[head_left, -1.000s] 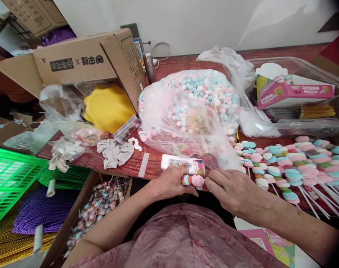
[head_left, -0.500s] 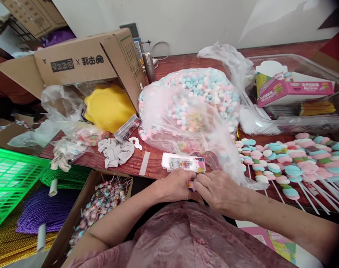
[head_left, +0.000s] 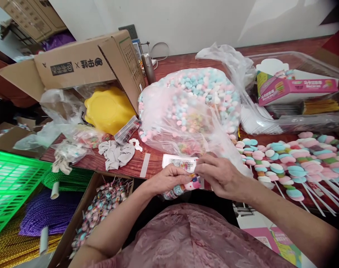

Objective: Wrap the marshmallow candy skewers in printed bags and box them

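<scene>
My left hand point(head_left: 169, 177) and my right hand point(head_left: 218, 175) meet at the table's front edge, both pinching a small printed clear bag point(head_left: 183, 188) with a pastel candy skewer inside it. A thin stack of the same printed bags point(head_left: 177, 162) lies on the table just behind my fingers. Behind that sits a large clear plastic sack of pink, blue and white candies point(head_left: 190, 106). Several finished candy skewers point(head_left: 287, 163) lie in rows to the right of my right hand.
A cardboard box point(head_left: 102, 208) of wrapped skewers sits below the table on the left, beside a green crate point(head_left: 10, 186) and purple and gold cord spools. An open carton point(head_left: 85, 63), a yellow lid point(head_left: 108, 108), a grey rag point(head_left: 116, 153) and a clear tray point(head_left: 298, 96) stand on the table.
The bare skewer held between my hands a second ago now sits inside a printed bag. My hands closed together, then rose slightly toward the bag stack.
</scene>
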